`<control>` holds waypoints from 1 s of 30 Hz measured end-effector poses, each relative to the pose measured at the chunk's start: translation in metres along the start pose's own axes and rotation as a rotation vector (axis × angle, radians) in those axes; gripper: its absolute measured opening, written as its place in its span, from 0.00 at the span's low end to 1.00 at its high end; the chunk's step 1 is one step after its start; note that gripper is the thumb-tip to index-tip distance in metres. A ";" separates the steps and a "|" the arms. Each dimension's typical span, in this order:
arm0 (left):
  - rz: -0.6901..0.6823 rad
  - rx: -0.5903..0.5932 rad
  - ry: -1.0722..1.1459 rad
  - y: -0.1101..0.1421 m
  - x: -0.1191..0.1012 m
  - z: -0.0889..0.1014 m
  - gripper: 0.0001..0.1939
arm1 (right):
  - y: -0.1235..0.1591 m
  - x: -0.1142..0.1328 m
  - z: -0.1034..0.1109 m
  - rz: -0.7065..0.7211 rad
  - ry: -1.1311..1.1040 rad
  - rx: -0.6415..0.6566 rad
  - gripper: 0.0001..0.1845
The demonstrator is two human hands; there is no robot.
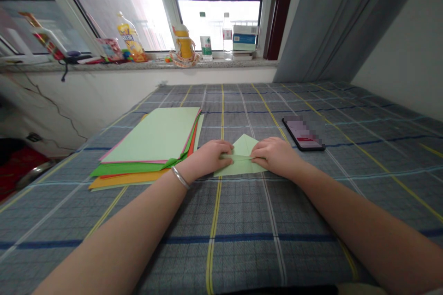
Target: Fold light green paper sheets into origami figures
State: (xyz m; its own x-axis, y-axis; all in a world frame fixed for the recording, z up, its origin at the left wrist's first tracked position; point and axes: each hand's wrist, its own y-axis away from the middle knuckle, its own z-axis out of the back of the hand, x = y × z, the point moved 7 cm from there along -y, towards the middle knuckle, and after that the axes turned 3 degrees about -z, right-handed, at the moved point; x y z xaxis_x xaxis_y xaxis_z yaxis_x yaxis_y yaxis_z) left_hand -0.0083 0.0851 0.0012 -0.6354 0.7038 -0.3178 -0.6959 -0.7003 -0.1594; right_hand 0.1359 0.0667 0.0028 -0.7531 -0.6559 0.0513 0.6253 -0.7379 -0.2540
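The left hand (216,154) and the right hand (272,154) both grip a folded sheet of light green paper (244,145), one at each side of it. The left hand has its thumb and fingers closed on the left part of a crosswise fold; the right hand closes its fingertips on the right part. The light green paper lies in the middle of the plaid cloth (242,212), with a pointed corner toward the far side and a flatter edge toward the near side. A silver bracelet (180,177) circles the left wrist.

To the left, near the left hand, is a stack of coloured sheets (155,136): pale green on top, with pink, bright green, red and orange edges showing beneath. To the right of the right hand and slightly farther off, a phone (303,133) lies on the cloth, its screen lit and partly pixelated.

At the far side, the windowsill (235,63) holds a yellow-labelled bottle (131,39), a yellow drinking bottle (185,46) with a strap, a green-and-white cup (206,48), a clear bottle (227,37) and a blue-and-white box (244,38). A grey curtain (321,18) hangs to the far right.
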 end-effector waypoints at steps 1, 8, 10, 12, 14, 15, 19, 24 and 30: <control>-0.012 0.000 0.006 0.000 0.000 0.000 0.06 | 0.001 -0.001 -0.001 -0.003 -0.027 0.012 0.10; -0.029 0.034 0.037 0.000 0.001 0.000 0.12 | -0.004 -0.007 -0.003 -0.037 -0.044 0.006 0.16; 0.008 0.024 0.000 -0.001 0.005 0.000 0.14 | -0.009 -0.009 -0.003 -0.037 0.014 -0.035 0.17; 0.053 -0.002 -0.049 -0.002 0.008 0.000 0.14 | -0.012 -0.011 -0.004 -0.048 0.071 -0.076 0.17; 0.088 -0.027 -0.090 -0.003 0.011 -0.001 0.14 | -0.013 -0.013 -0.003 -0.053 0.111 -0.118 0.16; 0.100 -0.034 -0.105 -0.004 0.012 -0.002 0.13 | -0.013 -0.013 -0.001 -0.054 0.122 -0.143 0.15; 0.128 -0.056 -0.131 -0.005 0.013 -0.003 0.11 | -0.011 -0.013 0.003 -0.047 0.125 -0.230 0.13; 0.132 -0.083 -0.097 -0.006 0.014 -0.003 0.08 | -0.017 -0.015 -0.009 -0.041 0.105 -0.175 0.10; 0.160 -0.093 -0.102 -0.006 0.015 -0.003 0.07 | -0.021 -0.023 -0.019 -0.168 0.050 -0.104 0.11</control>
State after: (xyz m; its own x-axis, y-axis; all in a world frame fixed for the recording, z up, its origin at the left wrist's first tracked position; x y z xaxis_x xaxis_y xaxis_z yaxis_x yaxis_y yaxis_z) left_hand -0.0125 0.0993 -0.0056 -0.7696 0.5875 -0.2503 -0.5520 -0.8091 -0.2017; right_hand 0.1364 0.1002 -0.0119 -0.8557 -0.5146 0.0538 0.4679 -0.8140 -0.3441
